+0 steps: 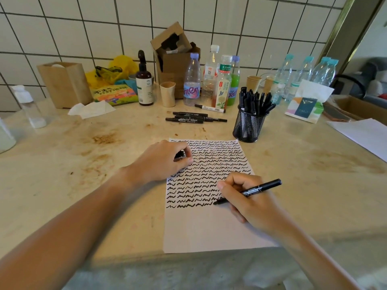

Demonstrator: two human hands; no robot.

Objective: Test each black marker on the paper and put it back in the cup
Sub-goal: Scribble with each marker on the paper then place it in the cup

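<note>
Head: R hand (247, 197) grips marker (249, 191), tip on paper (209, 227); L hand (165, 160) pinches cap (181, 153).

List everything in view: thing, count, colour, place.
paper: one, white with black squiggles, table centre
marker: one, black, in right hand, tip on paper
marker cap: one, black, in left hand
mesh cup: one, black, full of markers, behind paper
loose markers: about four, mostly black, table behind paper
bottles: several, clear, by wall
cardboard box: one, brown, by wall
left hand: on paper's left edge
right hand: writing
</note>
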